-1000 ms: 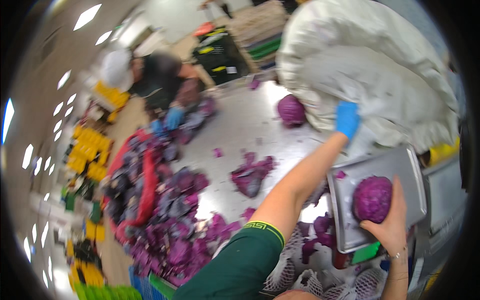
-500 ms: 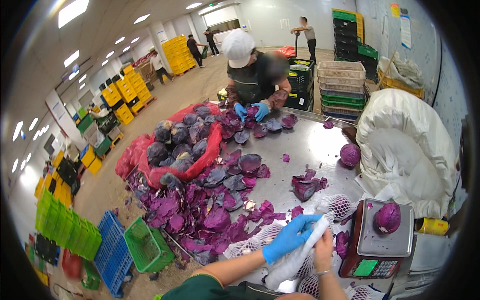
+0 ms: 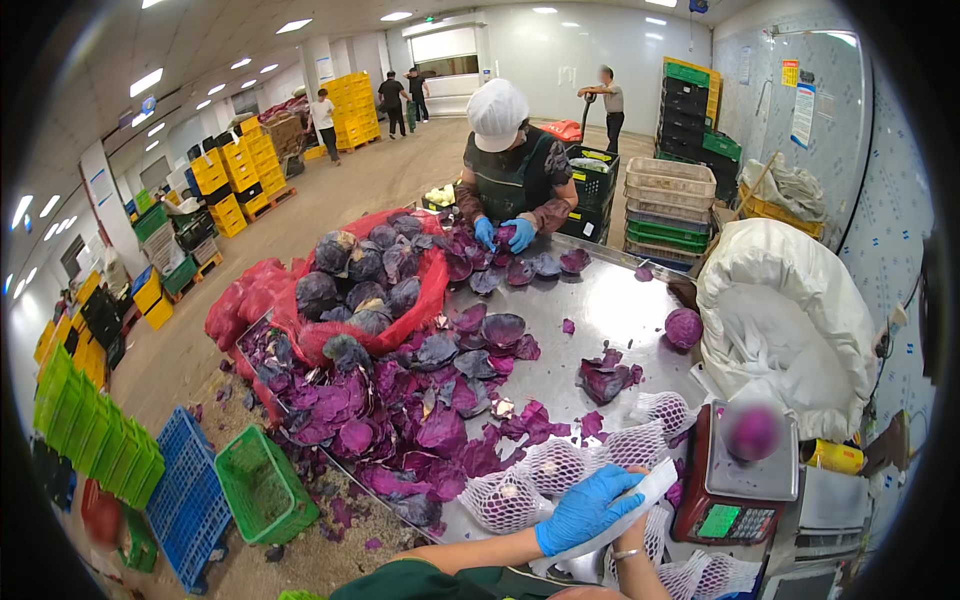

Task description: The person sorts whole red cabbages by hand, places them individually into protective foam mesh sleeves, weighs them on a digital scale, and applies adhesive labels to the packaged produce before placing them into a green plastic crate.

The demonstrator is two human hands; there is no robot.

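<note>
My left hand (image 3: 585, 512), in a blue glove, is closed with its fingers curled over a flat white foam sleeve (image 3: 652, 488). Bare and partly covered by the sleeve, my right hand (image 3: 632, 537) grips it from the right side. Several red cabbages in white foam nets (image 3: 553, 466) lie around my hands. On the red scale (image 3: 715, 505) to the right sits a peeled red cabbage (image 3: 752, 432). Another bare red cabbage (image 3: 684, 328) rests farther back on the metal table (image 3: 628, 290).
Purple trimmed leaves (image 3: 400, 420) cover the table's left side, near a red mesh sack (image 3: 432, 290) of unpeeled cabbages. Across the table a co-worker (image 3: 505, 165) in blue gloves handles a cabbage. A large white sack (image 3: 790, 320) stands right; a green crate (image 3: 262, 485) is on the floor left.
My left hand has turned palm-down and moved lower over the sleeve, which now looks flatter and straighter. The view has shifted slightly. The co-worker's head has lifted.
</note>
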